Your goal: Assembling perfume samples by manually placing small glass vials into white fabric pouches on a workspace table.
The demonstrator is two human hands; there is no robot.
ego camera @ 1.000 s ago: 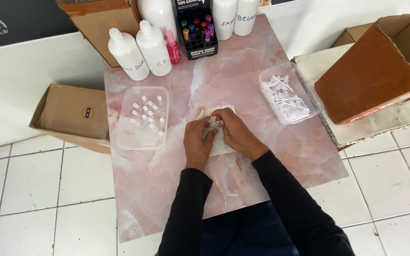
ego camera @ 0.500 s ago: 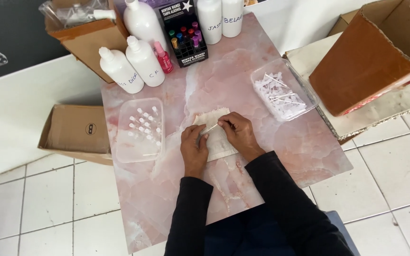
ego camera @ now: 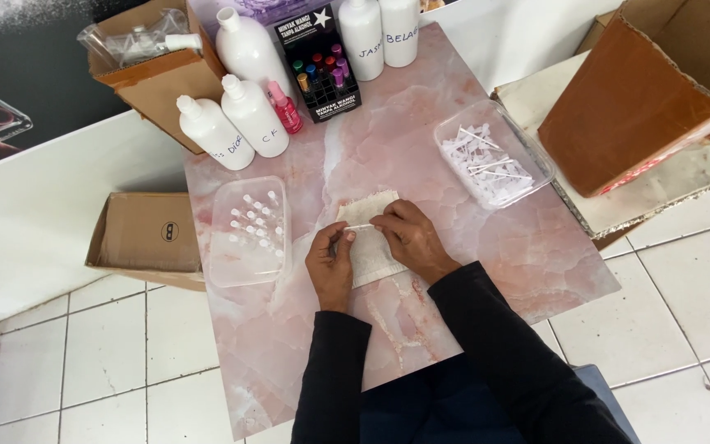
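Spanning both hands' fingers, a thin white tube lies above the cloth.

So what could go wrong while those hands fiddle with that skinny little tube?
The thin tube is pinched between the left hand and right hand over a cloth; it might slip or bend. The clear tray of small vials sits right by the left hand, so a nudge could tip them. The white bottles stand close together and could topple.
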